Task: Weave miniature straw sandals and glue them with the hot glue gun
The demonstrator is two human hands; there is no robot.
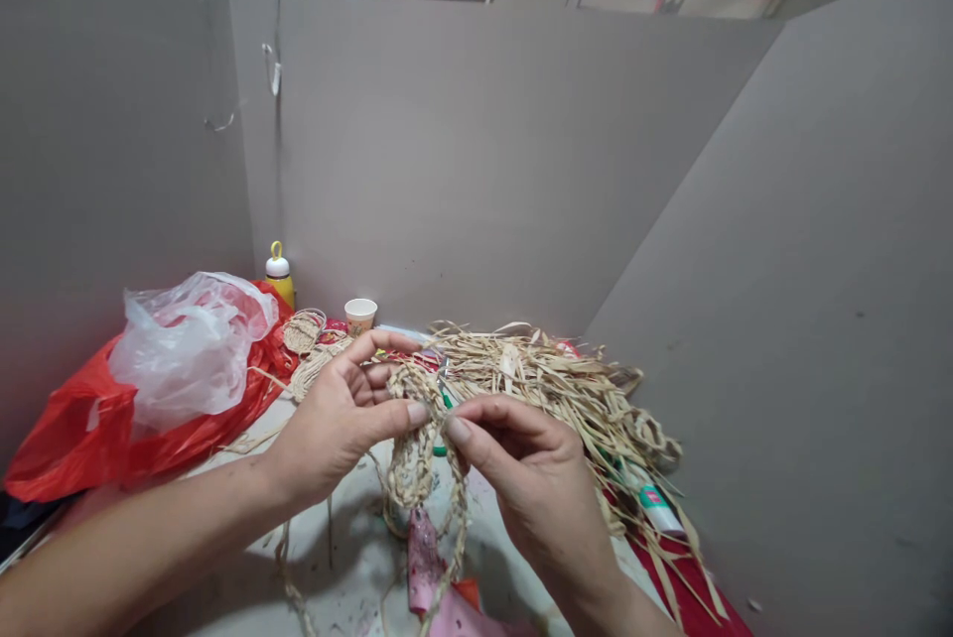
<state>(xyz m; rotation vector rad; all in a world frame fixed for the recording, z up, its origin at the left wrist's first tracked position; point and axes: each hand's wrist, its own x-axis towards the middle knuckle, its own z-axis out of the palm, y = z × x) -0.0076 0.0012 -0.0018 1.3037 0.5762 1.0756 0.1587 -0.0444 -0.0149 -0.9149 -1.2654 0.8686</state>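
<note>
A coiled piece of braided straw (411,473) is held upright over the table. My left hand (342,409) grips its upper left side between the thumb and the bent fingers. On its right, my right hand (528,473) pinches the straw braid (458,518) between thumb and forefinger. The braid hangs in a loop below my hands and runs down to the bottom edge. Behind the coil, green-handled scissors show only in part. Below it lies a stained pink piece (423,558), its kind unclear.
Dry straw strips (536,369) are heaped at the back right, with a white-and-teal bottle (659,508) beside them. To the left lie a red plastic bag (67,448) and a clear bag (190,359). A yellow bottle (280,285) and a paper cup (361,317) stand before the grey partition (506,161).
</note>
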